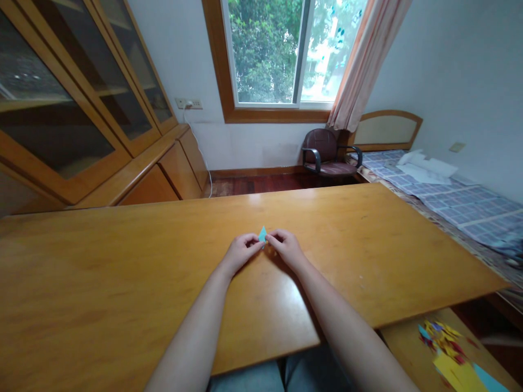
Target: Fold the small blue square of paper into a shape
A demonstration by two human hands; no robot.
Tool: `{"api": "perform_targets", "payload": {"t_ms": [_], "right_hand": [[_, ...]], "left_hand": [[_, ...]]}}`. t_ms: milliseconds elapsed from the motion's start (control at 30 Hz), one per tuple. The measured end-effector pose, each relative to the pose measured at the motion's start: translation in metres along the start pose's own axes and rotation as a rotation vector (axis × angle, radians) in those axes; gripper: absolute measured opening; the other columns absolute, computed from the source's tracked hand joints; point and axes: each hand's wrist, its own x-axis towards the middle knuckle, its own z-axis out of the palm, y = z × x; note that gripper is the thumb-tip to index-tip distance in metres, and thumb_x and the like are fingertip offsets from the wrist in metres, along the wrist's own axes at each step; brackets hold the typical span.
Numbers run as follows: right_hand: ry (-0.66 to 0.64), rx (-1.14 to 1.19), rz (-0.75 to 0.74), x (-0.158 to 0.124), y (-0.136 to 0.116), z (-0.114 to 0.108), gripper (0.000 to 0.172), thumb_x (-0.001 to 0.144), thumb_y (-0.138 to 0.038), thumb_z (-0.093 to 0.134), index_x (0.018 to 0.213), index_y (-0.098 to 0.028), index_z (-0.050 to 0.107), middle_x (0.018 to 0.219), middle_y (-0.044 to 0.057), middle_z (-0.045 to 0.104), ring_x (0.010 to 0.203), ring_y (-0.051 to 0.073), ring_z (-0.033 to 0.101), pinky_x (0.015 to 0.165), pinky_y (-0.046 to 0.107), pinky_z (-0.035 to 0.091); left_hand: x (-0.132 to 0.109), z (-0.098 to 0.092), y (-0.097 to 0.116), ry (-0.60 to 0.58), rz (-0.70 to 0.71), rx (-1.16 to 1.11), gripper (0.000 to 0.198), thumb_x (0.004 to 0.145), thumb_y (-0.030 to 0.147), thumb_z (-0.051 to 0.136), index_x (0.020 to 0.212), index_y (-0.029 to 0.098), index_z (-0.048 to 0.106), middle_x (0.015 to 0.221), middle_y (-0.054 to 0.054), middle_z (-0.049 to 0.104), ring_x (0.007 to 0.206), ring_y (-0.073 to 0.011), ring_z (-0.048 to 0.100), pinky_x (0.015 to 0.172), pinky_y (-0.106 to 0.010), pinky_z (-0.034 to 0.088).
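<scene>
Both my hands meet at the middle of a long wooden table. Between them is a small folded piece of teal paper, its pointed tip sticking up above my fingers. My left hand pinches the paper from the left with curled fingers. My right hand pinches it from the right, fingers also closed. Most of the paper is hidden behind my fingertips.
A lower wooden surface at the bottom right carries a pile of coloured paper sheets. A glass-door cabinet lines the left wall. Beyond the table stand a dark armchair under the window and a bed on the right.
</scene>
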Motion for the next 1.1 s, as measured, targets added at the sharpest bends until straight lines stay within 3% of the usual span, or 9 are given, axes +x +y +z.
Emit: {"api": "perform_targets", "payload": {"t_ms": [467, 767, 1100], "right_hand": [[0.026, -0.017, 0.010, 0.0017, -0.0006, 0.0006, 0.028, 0.083, -0.041, 0.059, 0.074, -0.016, 0.068, 0.069, 0.002, 0.065, 0.066, 0.015, 0.056, 0.065, 0.026, 0.042], [0.088, -0.008, 0.002, 0.0044, 0.0049, 0.0036, 0.028, 0.084, -0.041, 0.059, 0.074, -0.016, 0.068, 0.070, 0.003, 0.066, 0.068, 0.016, 0.058, 0.067, 0.026, 0.044], [0.084, 0.029, 0.007, 0.0042, 0.0039, 0.0043, 0.027, 0.084, -0.041, 0.060, 0.075, -0.016, 0.069, 0.070, 0.002, 0.066, 0.067, 0.015, 0.058, 0.066, 0.025, 0.044]], "left_hand": [[0.0019, -0.0034, 0.0012, -0.063, -0.095, -0.082, 0.034, 0.076, 0.048, 0.064, 0.066, 0.015, 0.062, 0.056, 0.001, 0.056, 0.051, -0.0109, 0.046, 0.049, -0.021, 0.035], [0.0053, -0.0035, -0.0004, -0.067, -0.025, 0.006, 0.033, 0.079, 0.045, 0.062, 0.069, 0.014, 0.066, 0.064, 0.000, 0.060, 0.061, -0.0126, 0.051, 0.057, -0.022, 0.039], [0.0025, -0.0031, 0.0043, -0.071, -0.190, -0.158, 0.031, 0.075, 0.045, 0.067, 0.067, 0.015, 0.063, 0.053, 0.002, 0.057, 0.046, -0.0087, 0.046, 0.045, -0.020, 0.033]]}}
